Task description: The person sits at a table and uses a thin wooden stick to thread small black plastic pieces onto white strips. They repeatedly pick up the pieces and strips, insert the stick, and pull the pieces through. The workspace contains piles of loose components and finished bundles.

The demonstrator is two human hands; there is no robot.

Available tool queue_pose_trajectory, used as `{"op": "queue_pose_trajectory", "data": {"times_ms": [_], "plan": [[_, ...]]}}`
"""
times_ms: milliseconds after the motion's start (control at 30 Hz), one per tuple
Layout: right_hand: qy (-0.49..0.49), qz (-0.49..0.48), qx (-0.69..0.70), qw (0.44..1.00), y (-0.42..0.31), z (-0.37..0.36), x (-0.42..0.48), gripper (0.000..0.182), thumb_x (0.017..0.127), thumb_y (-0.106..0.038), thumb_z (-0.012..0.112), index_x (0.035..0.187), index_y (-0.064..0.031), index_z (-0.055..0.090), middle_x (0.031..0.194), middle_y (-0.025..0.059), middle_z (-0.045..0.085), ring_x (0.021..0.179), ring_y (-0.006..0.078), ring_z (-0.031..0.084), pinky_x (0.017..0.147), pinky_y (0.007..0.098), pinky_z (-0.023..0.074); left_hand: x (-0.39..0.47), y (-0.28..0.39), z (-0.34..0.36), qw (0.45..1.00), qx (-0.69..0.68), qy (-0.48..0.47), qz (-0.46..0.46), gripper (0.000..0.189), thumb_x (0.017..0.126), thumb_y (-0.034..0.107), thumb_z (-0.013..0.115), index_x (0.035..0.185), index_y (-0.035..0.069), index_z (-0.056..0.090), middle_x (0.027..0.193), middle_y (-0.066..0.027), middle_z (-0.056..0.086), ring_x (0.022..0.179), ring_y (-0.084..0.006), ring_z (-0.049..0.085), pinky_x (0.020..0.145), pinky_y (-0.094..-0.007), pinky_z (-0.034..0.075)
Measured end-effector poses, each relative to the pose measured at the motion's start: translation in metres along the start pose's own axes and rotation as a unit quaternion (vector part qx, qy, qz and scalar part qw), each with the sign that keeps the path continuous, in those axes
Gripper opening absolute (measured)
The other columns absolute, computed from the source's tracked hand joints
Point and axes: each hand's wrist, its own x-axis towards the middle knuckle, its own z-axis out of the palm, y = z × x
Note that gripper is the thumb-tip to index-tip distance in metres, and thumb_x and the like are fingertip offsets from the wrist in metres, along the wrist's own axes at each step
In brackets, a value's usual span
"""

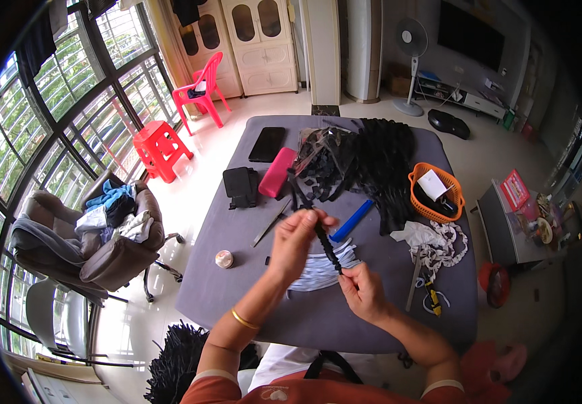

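Note:
Between my two hands a gathered black fabric strip (325, 243) is stretched at a slant above the table. My left hand (297, 240) pinches its upper part, and loose black ends stick out beyond the fingers. The lower tip is gripped by my right hand (364, 293) between thumb and fingers. Beneath the strip lies a fan of pale blue-white strips (316, 275). A blue bar-shaped object (351, 221) rests just beyond them. To the left are metal tweezers (270, 224) and a small round jar (224, 259).
A large heap of black strips (384, 161) covers the table's (235, 298) far side, beside a pink case (277, 172), a black phone (267, 144) and a black stand (240, 187). At right sit an orange basket (435, 214), patterned fabric (437, 247), a metal ruler (413, 283) and yellow-handled snips (432, 299).

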Motion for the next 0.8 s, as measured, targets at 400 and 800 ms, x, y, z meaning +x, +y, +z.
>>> {"op": "queue_pose_trajectory", "data": {"times_ms": [400, 800], "plan": [[0.001, 0.031, 0.004, 1.0, 0.0, 0.0, -0.002, 0.013, 0.077, -0.004, 0.059, 0.082, -0.0012, 0.047, 0.051, 0.0106, 0.049, 0.042, 0.0215, 0.051, 0.039, 0.0283, 0.0358, 0.001, 0.007, 0.005, 0.998, 0.012, 0.058, 0.011, 0.021, 0.087, 0.021, 0.049, 0.089, 0.002, 0.056, 0.09, -0.0112, 0.061, 0.088, -0.0175, 0.056, 0.076, -0.0282, 0.042], [0.019, 0.029, 0.03, 0.999, 0.007, 0.0, -0.008, 0.013, 0.078, -0.002, 0.058, 0.084, -0.0008, 0.047, 0.05, 0.0096, 0.049, 0.041, 0.0195, 0.051, 0.04, 0.0268, 0.0368, 0.008, 0.018, 0.006, 0.998, -0.007, 0.045, 0.034, 0.027, 0.088, 0.019, 0.047, 0.113, 0.008, 0.046, 0.088, -0.0081, 0.061, 0.085, -0.0182, 0.058, 0.076, -0.0299, 0.043]]}}
